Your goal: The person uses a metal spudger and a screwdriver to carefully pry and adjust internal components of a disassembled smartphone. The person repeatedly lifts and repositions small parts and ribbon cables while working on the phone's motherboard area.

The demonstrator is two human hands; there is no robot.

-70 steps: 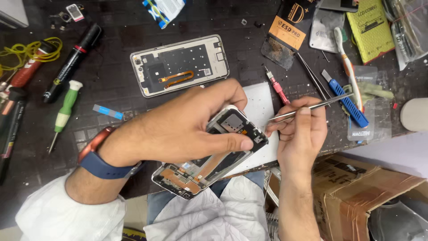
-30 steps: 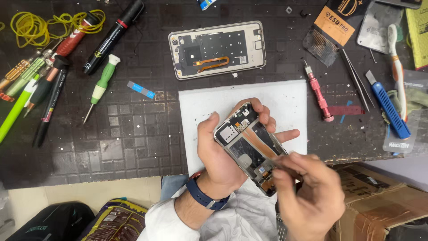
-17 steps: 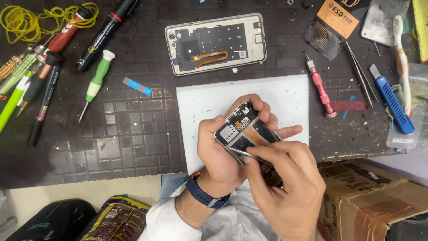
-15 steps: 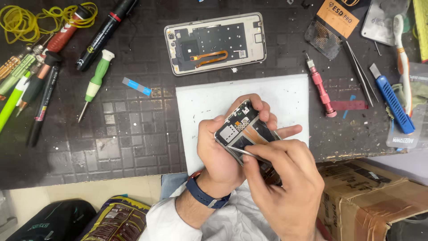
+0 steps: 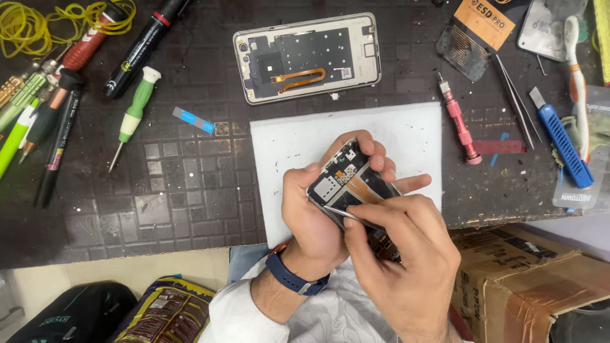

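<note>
An opened phone body with its circuit board and copper parts showing is gripped from below by my left hand, which wears a blue wristband. My right hand pinches thin metal tweezers, whose tip rests on the phone's inner board near its left edge. Both hands hover over a white sheet on the dark work mat. The phone's lower end is hidden under my right hand.
A removed phone back cover lies beyond the sheet. A pink screwdriver, spare tweezers and a blue-handled tool sit to the right. A green screwdriver, pens and yellow bands lie left. A cardboard box stands lower right.
My right hand has shifted up and left over the phone, bringing the tweezers' tip onto the board. The phone is tilted a little more towards me.
</note>
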